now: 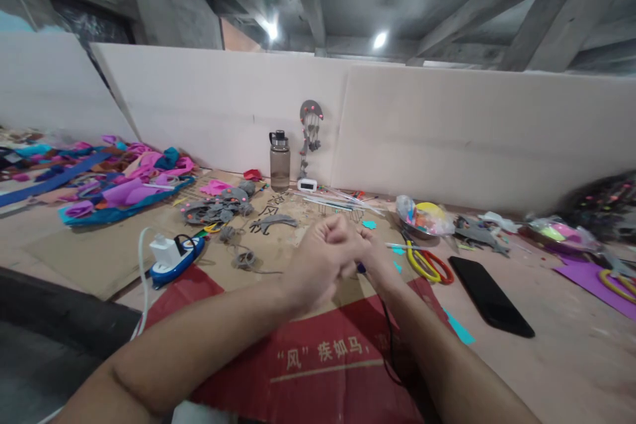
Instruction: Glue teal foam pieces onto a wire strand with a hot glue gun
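Observation:
Above the table's middle, my left hand (320, 258) and my right hand (376, 260) meet, their fingers closed and pressed together. Whatever lies between the fingertips is hidden or too small to name. A small dark blue thing (361, 267) shows below the fingers, and a black cord (390, 331) hangs beside my right wrist. Under my forearms is a red printed cardboard sheet (318, 371). Left of my hands lie a coil of grey cord (245, 257) and a curved grey felt piece (275, 222). Small turquoise scraps (369, 224) lie just behind my right hand.
Yellow-and-red-handled scissors (422, 264) and a black phone (491, 296) lie right. A blue power strip (177, 264) stands left, before a colourful felt heap (129, 185). Behind are a water bottle (280, 162), thin white sticks (330, 202) and a metal bowl (422, 230) of bagged pieces.

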`<state>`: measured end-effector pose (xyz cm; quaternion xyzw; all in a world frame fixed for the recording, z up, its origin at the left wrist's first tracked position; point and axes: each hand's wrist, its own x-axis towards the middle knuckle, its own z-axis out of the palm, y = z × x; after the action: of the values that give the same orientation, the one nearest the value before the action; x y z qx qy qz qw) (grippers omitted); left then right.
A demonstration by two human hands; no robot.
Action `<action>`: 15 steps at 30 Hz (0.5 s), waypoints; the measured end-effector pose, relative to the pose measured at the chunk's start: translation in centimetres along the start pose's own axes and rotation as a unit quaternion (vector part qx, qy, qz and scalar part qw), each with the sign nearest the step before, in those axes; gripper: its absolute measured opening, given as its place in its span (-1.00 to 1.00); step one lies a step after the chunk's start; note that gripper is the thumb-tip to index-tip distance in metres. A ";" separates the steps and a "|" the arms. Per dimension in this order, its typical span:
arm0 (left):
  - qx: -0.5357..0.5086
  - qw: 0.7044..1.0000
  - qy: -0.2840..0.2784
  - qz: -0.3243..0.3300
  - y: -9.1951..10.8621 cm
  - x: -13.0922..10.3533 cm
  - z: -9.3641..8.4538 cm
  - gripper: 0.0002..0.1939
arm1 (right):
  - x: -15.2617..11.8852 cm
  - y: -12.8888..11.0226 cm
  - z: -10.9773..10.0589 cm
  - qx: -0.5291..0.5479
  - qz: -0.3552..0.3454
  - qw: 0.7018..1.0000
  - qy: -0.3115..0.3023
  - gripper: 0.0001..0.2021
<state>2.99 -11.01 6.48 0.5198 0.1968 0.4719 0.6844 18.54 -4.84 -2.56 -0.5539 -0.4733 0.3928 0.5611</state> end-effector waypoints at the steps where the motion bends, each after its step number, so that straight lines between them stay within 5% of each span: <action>1: 0.013 0.998 0.042 0.034 -0.8 1.7 -1.3 -0.37 | 0.0 0.1 0.0 -0.003 0.001 1.000 0.000 -0.81; 3: 0.048 0.992 0.098 0.064 -2.4 4.5 -4.4 -0.42 | 0.1 0.2 -0.1 -0.021 -0.004 1.000 0.004 -0.82; 7: 0.099 0.984 0.149 0.022 -4.7 7.1 -9.2 -0.51 | 0.0 0.1 -0.1 -0.061 -0.029 0.998 0.012 -0.84; 11: 0.160 0.979 0.125 -0.004 -5.7 7.3 -10.1 -0.68 | -0.4 -0.4 0.0 -0.083 -0.029 0.996 0.013 -0.86; 15: 0.268 0.963 0.025 -0.016 -6.0 7.0 -9.6 -0.64 | -0.9 -1.2 0.2 -0.062 -0.021 0.998 0.009 -0.88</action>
<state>1.67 -0.08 -1.04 0.6690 0.3409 0.4038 0.5226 18.05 -5.80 -1.51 -0.5813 -0.5033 0.3462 0.5376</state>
